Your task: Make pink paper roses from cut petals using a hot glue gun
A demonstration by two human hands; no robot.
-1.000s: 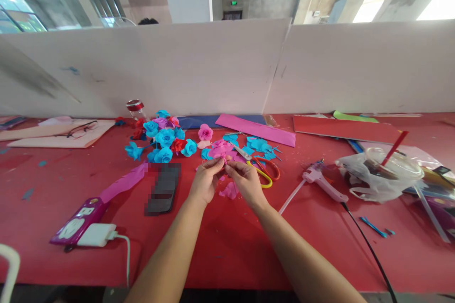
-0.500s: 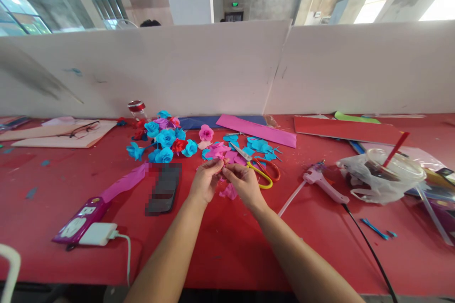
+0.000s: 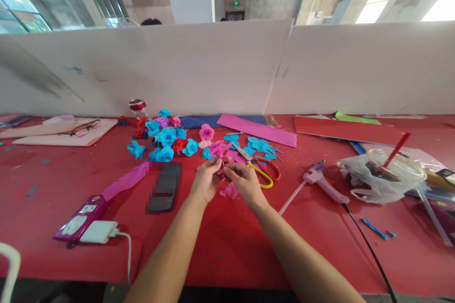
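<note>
Between my two hands is a pink paper flower [image 3: 218, 148], its petals pointing away from me and its narrow base pinched at the fingertips. My left hand [image 3: 208, 181] is closed on that base, thumb and forefinger together. My right hand [image 3: 244, 182] pinches the same spot from the other side; the fingers hide part of it. Just beyond the right hand lie scissors [image 3: 262, 175] with yellow and red handles, their blades among blue paper petals [image 3: 261, 144]. A loose pink paper piece [image 3: 230, 190] rests on the table below the hands.
Blue, red and purple paper flowers [image 3: 166, 137] stand in a bunch at left, behind a dark phone [image 3: 165, 187]. A pink glue gun [image 3: 325, 183] with a black cord lies right, near a bagged cup [image 3: 389, 165]. A white charger [image 3: 99, 232] is at left; a white partition [image 3: 227, 66] closes the back.
The pink flower has turned slightly in my fingers, and its base shows more clearly now. Both hands stay in nearly the same place, pinched together.
</note>
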